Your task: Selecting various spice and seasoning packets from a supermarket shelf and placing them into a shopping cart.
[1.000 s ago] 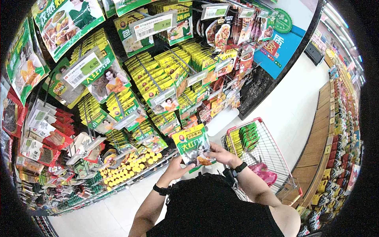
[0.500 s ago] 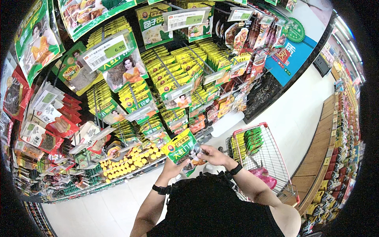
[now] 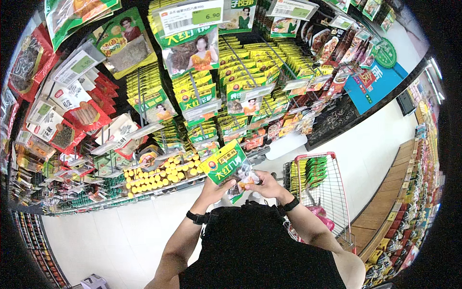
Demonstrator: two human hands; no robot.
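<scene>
A green and yellow seasoning packet (image 3: pixel 226 164), with a clear window showing brown contents, is tilted in front of me. My left hand (image 3: pixel 216 190) grips its lower left part, thumb pressed on the front. My right hand (image 3: pixel 267 185) pinches its right side near the window. Just beyond it, rows of similar yellow-green packets (image 3: pixel 199 96) hang on metal hooks.
At right, a wire shopping cart (image 3: pixel 340 192) holds stacked green packets (image 3: pixel 310 171) and a pink bag (image 3: pixel 323 216). Yellow-capped containers (image 3: pixel 159 174) line a lower shelf. Red-and-white bags (image 3: pixel 84 115) hang at left. A wooden-fronted display (image 3: pixel 380 202) runs along the right.
The packet has tilted leftward and risen slightly, still in both hands. My view has turned, so the shelves sit higher and farther right in the picture.
</scene>
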